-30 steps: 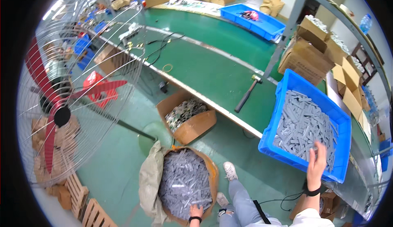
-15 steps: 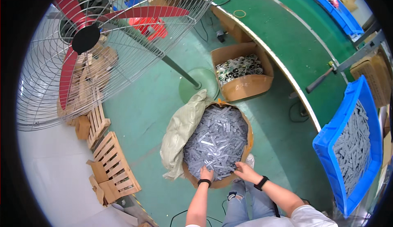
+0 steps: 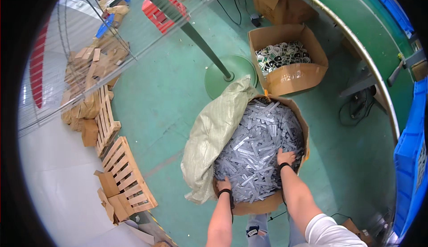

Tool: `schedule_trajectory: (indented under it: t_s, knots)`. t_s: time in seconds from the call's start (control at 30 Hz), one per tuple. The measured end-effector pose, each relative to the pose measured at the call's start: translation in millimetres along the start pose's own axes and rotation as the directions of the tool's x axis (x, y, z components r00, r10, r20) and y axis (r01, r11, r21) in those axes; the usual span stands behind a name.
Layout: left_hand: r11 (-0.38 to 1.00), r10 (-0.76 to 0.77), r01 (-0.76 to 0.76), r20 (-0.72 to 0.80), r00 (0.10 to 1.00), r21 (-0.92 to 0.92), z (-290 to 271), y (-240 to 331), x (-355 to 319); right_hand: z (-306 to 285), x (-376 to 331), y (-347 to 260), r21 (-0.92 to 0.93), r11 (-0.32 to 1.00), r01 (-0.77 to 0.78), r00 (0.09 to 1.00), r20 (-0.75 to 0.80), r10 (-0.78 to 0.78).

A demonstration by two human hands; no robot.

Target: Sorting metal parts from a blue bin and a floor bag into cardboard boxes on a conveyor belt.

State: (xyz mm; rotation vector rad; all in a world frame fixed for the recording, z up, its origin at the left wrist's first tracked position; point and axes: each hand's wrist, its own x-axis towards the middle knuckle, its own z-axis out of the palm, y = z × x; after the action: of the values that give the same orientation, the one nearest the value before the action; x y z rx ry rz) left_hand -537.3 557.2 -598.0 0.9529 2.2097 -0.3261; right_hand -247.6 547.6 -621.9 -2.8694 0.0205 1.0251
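Observation:
A round cardboard container (image 3: pixel 254 207) stands before me, heaped with flat grey strips (image 3: pixel 256 153). At its near left edge, my left hand (image 3: pixel 224 185) presses into the strips beside the bag's lower end; its fingers look apart, the tips partly hidden. My right hand (image 3: pixel 286 157) lies on the strips near the right wall, open, with its fingertips partly buried. No strip is visibly gripped in either hand. A pale green woven bag (image 3: pixel 216 135) drapes over the container's left side.
Behind the container stands an open carton (image 3: pixel 294 80) of small looped parts, next to the fan's round green base (image 3: pixel 216 75). A fan guard (image 3: pixel 89 68) fills the upper left. Wooden pallets (image 3: pixel 129 175) lie left. A green worktable (image 3: pixel 356 24) and blue bin (image 3: pixel 410 158) border the right.
My view has shifted closer to the container. My right hand has moved from the near edge to the strips by the right wall; my left hand has moved to the near left edge.

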Motion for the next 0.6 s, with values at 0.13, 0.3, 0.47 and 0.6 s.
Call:
schedule_trajectory:
  t_s: [0.13,0.3,0.47,0.6]
  knots:
    - [0.998,0.02,-0.015,0.07,0.997,-0.066,4.1,5.7,22.5,-0.2,20.1,13.5,-0.042,0.997,0.063,0.998,-0.012,-0.063]
    - [0.998,-0.057,0.054,0.123,0.991,0.027,4.6,-10.0,49.0,-1.0,27.2,42.4,0.14,0.963,0.232,0.935,0.242,-0.261]
    - [0.994,0.049,-0.019,0.282,0.958,-0.109,27.7,-6.0,27.3,20.2,39.1,98.4,0.275,0.955,0.108,0.874,0.431,-0.223]
    - [0.999,0.016,0.001,0.333,0.943,-0.05,24.1,1.3,12.5,22.2,31.2,91.2,0.364,0.931,0.019,0.816,0.533,-0.225]
